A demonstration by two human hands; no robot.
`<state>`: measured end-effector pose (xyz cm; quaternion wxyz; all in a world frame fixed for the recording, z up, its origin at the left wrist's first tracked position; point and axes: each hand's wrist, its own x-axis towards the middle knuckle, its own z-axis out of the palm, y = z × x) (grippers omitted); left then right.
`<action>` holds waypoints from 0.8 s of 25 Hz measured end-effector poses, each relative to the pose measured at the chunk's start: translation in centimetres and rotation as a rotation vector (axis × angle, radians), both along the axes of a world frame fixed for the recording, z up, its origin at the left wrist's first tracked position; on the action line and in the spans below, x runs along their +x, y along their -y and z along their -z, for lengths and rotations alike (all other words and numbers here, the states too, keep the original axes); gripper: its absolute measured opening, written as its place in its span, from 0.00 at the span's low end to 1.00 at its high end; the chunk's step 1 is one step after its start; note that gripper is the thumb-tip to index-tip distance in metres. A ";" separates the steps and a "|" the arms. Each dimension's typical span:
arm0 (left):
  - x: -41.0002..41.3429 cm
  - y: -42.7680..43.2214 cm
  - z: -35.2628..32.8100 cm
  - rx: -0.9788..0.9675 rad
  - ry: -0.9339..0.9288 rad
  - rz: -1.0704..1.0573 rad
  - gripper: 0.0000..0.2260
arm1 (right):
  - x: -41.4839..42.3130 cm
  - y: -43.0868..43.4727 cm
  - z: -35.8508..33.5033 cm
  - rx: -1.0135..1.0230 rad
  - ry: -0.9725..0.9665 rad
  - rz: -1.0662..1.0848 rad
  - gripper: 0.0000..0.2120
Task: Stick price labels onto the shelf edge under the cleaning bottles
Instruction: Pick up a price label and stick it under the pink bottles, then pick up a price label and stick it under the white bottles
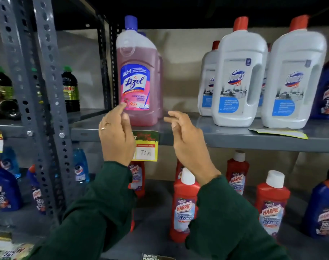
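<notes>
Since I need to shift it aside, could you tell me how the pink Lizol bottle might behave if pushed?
The Lizol bottle looks nearly full, so probably heavy. It is tall and narrow, so a high push may tip it. Its smooth plastic could slide on the shelf.

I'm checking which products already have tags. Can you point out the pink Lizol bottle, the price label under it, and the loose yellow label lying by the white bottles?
Pink Lizol bottle (136, 85): head view, front sticker.
Price label (147, 147): head view, red strip above the handwritten price.
Loose yellow label (280, 132): head view, middle of the sheet.

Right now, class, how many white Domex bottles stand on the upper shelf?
3: front middle, front right, and one behind at left. More may hide behind.
</notes>
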<state>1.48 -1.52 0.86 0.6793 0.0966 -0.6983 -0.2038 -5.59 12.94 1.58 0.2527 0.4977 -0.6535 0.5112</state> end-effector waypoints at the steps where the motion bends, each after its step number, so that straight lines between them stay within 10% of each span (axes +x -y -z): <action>1: -0.9 -1.8 -0.4 -0.087 0.021 -0.039 0.13 | -1.0 -1.5 -0.4 -0.014 -0.009 0.042 0.12; 7: -8.0 -13.0 -1.2 -0.518 0.314 0.024 0.16 | -10.4 -13.8 -3.5 0.293 -0.003 0.659 0.13; 11: -12.1 -18.0 -0.5 -0.585 0.469 -0.171 0.17 | -12.7 -17.0 -5.5 0.258 0.114 0.478 0.14; 17: -13.0 -18.3 0.5 -0.599 0.348 -0.383 0.17 | -15.6 -17.6 -5.6 0.934 0.049 0.532 0.15; 20: -13.2 -18.7 0.7 -0.598 0.314 -0.423 0.16 | -15.7 -17.8 -5.0 0.779 -0.114 0.535 0.10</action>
